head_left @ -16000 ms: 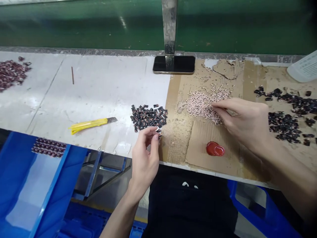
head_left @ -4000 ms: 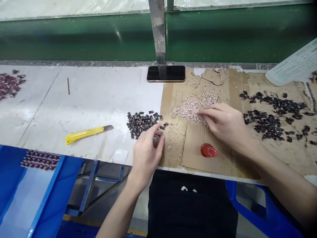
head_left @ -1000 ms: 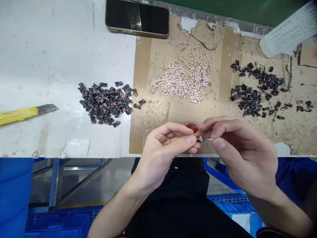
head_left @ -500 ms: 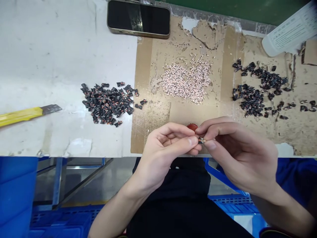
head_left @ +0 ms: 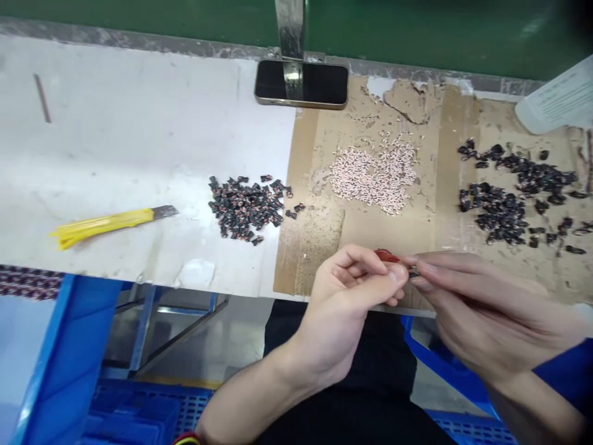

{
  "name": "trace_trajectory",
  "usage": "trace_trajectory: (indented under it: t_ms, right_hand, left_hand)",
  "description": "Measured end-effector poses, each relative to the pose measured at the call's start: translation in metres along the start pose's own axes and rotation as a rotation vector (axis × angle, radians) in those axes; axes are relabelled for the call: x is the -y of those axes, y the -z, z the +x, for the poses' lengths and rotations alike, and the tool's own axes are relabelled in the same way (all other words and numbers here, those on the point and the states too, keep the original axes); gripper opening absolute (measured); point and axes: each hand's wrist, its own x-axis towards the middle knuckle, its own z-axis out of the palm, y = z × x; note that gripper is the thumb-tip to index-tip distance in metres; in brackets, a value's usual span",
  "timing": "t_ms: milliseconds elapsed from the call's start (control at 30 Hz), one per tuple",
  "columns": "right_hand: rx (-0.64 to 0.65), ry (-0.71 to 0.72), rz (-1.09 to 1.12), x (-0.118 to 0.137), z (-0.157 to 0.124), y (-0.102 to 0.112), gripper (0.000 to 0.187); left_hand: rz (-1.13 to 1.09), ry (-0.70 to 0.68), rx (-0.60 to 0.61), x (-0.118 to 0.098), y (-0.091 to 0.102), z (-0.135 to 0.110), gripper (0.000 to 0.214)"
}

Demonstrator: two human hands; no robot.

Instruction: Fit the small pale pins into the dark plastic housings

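Observation:
My left hand (head_left: 354, 293) is closed, thumb and forefinger pinching a small black part (head_left: 413, 272) over the table's front edge. From the other side my right hand (head_left: 486, 309) is also closed, its thumb and fingertips at the same part; fingers cover most of it. Just behind the fingertips shows a red round object (head_left: 387, 255), partly hidden. Beyond the hands lies a heap of tiny pinkish pieces (head_left: 375, 176) on cardboard. Small black parts with copper-coloured spots form a pile (head_left: 245, 209) on the left, and darker black pieces (head_left: 503, 213) lie scattered on the right.
A yellow utility knife (head_left: 111, 225) rests on the white surface at left, blade pointing right. At the back edge lies a phone (head_left: 302, 83) below a metal post (head_left: 291, 28). A white translucent bottle (head_left: 556, 99) lies at the far right. Blue crates (head_left: 83, 346) stand below the table.
The view has shifted left and up, so the table's things appear further right and lower. Both hands stay together at the small black part; the right hand's fingers have straightened somewhat.

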Motion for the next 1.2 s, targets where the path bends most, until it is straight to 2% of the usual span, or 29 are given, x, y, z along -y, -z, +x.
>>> trace_trajectory:
  t_ms: [100,200,233,267,300,367,400,433,533,600,667,833,933,1000,1067,1200]
  right_hand:
    - [-0.035,-0.007,0.016,0.002,0.001,-0.003,0.050]
    - [-0.080,-0.102,0.105,-0.009,0.004,0.002,0.032]
    - [-0.113,-0.158,0.103,-0.017,0.004,0.006,0.025]
    - [-0.158,-0.207,0.063,-0.027,0.005,0.013,0.020]
    - [-0.203,-0.240,-0.021,-0.039,0.006,0.022,0.018]
    - [-0.248,-0.208,-0.303,-0.066,0.008,0.043,0.021]
    - [-0.194,-0.166,-0.455,-0.079,0.008,0.054,0.025]
    - [-0.155,-0.098,-0.575,-0.091,0.009,0.065,0.028]
    - [-0.084,0.020,-0.708,-0.114,0.013,0.087,0.029]
    - [-0.098,0.056,-0.697,-0.115,0.020,0.087,0.025]
    - [-0.081,0.093,-0.665,-0.107,0.030,0.074,0.024]
    - [0.083,0.195,-0.540,-0.078,0.065,0.014,0.019]
    - [0.205,0.224,-0.558,-0.073,0.081,-0.011,0.017]
    - [0.242,0.235,-0.577,-0.073,0.085,-0.018,0.018]
    - [0.240,0.243,-0.584,-0.074,0.087,-0.020,0.019]
    - [0.206,0.220,-0.513,-0.072,0.088,-0.021,0.019]
  left_hand:
    - [0.071,0.001,0.009,0.004,-0.001,0.002,0.030]
    - [0.342,-0.011,0.072,0.000,0.004,0.007,0.056]
    - [0.507,-0.094,0.076,-0.005,0.008,0.009,0.060]
    - [0.708,-0.231,0.060,-0.012,0.013,0.012,0.057]
    - [0.931,-0.447,0.004,-0.019,0.020,0.015,0.047]
    - [1.406,-0.961,-0.214,-0.037,0.035,0.023,0.030]
    - [1.610,-1.088,-0.314,-0.046,0.043,0.028,0.028]
    - [1.766,-1.170,-0.364,-0.054,0.051,0.032,0.027]
    - [2.049,-1.301,-0.398,-0.068,0.069,0.042,0.024]
    - [2.126,-1.345,-0.382,-0.072,0.074,0.044,0.022]
    - [2.152,-1.356,-0.344,-0.072,0.074,0.043,0.021]
    - [2.192,-1.246,-0.224,-0.068,0.070,0.033,0.024]
    - [2.216,-1.185,-0.128,-0.063,0.069,0.025,0.028]
    - [2.234,-1.173,-0.095,-0.058,0.069,0.021,0.029]
    - [2.203,-1.186,-0.115,-0.053,0.070,0.019,0.029]
    - [1.859,-1.184,-0.161,-0.044,0.070,0.017,0.031]
